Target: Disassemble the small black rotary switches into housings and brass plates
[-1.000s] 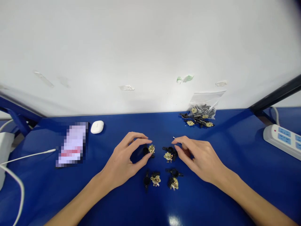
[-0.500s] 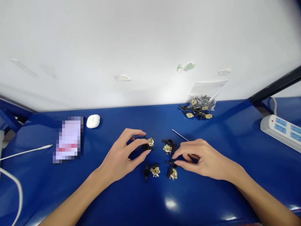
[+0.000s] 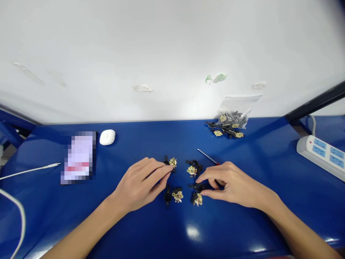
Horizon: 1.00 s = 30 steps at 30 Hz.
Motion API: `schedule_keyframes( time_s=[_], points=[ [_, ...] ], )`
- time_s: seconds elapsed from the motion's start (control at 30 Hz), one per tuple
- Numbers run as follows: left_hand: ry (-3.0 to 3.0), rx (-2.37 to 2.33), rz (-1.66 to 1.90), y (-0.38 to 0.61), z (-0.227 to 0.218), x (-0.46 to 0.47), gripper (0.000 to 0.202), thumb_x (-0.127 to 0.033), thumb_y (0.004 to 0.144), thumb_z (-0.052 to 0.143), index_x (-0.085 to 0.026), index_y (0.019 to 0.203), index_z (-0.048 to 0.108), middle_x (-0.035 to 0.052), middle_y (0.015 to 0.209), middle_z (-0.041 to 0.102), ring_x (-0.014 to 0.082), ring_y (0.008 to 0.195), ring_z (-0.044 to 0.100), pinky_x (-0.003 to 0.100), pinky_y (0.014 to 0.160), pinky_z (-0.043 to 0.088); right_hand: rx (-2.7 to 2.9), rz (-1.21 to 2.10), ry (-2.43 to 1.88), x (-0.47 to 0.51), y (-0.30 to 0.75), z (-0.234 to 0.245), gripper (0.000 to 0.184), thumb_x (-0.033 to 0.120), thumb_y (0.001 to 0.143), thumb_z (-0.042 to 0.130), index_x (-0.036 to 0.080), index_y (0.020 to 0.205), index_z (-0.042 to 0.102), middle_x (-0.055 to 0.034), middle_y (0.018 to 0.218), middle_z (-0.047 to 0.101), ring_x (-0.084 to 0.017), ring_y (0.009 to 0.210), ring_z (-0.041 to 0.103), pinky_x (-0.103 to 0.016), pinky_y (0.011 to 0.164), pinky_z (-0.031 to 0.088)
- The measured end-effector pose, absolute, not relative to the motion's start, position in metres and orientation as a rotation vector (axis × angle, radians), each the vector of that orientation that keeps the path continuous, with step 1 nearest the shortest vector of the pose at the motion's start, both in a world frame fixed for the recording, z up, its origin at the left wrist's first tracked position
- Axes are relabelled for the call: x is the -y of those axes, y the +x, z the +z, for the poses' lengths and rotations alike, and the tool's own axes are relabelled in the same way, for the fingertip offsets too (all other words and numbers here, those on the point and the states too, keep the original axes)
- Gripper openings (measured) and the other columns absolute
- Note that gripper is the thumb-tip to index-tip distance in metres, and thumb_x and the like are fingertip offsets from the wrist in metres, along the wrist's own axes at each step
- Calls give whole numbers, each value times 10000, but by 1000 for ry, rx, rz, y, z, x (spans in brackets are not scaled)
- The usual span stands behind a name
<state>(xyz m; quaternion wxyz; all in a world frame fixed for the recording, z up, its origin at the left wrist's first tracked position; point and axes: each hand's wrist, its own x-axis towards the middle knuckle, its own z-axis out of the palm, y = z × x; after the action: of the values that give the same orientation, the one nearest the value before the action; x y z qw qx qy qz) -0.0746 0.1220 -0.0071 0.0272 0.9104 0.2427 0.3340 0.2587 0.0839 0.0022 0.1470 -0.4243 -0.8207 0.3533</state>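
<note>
Left hand (image 3: 140, 185) narrow, fingertips touching far-left brass part (image 3: 173, 162); right hand (image 3: 233, 185) pinches black part (image 3: 198, 186) on worktop (image 3: 151, 230).

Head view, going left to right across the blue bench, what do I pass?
Cable → blurred flat item → white case → left hand → right hand → power strip.

Small-parts assembly workshop: blue workbench (image 3: 151, 144), bag of brass-and-black components (image 3: 234, 116), white power strip (image 3: 320, 155) alongside
</note>
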Motion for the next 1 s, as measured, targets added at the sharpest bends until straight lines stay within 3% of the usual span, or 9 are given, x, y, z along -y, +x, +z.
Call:
schedule_keyframes(
  time_s=[0.23, 0.43, 0.67, 1.0],
  points=[
    [2871, -734, 984, -74, -10, -117, 244, -76, 1092, 725, -160, 1320, 746, 72, 1017, 892, 221, 809, 842, 384, 777, 682, 2354, 1017, -1212, -82, 261, 5, 171, 337, 1043, 819, 220, 1164, 851, 91, 656, 591, -92, 558, 515, -244, 586, 405],
    [2864, -742, 991, -73, -13, -118, 240, -103, 1112, 704, -195, 1333, 733, 58, 1036, 899, 204, 833, 861, 354, 790, 703, 2367, 983, -1127, -74, 256, 6, 146, 374, 1074, 809, 266, 1148, 873, 75, 723, 640, -89, 589, 577, -267, 668, 444],
    [2856, -715, 982, -71, -12, -118, 259, -112, 1112, 695, -207, 1349, 733, 57, 1033, 895, 200, 822, 858, 349, 789, 722, 2381, 893, -1130, -71, 248, 6, 190, 400, 1147, 730, 302, 1159, 892, -7, 1008, 731, -124, 785, 692, -294, 734, 466],
    [2829, -719, 998, -72, -14, -121, 264, -105, 1093, 725, -190, 1342, 746, 73, 1055, 892, 214, 847, 865, 357, 832, 732, 2375, 894, -1206, -80, 263, 7, 283, 501, 1080, 815, 248, 1204, 843, 74, 756, 531, -120, 643, 565, -269, 694, 458]
  ],
)
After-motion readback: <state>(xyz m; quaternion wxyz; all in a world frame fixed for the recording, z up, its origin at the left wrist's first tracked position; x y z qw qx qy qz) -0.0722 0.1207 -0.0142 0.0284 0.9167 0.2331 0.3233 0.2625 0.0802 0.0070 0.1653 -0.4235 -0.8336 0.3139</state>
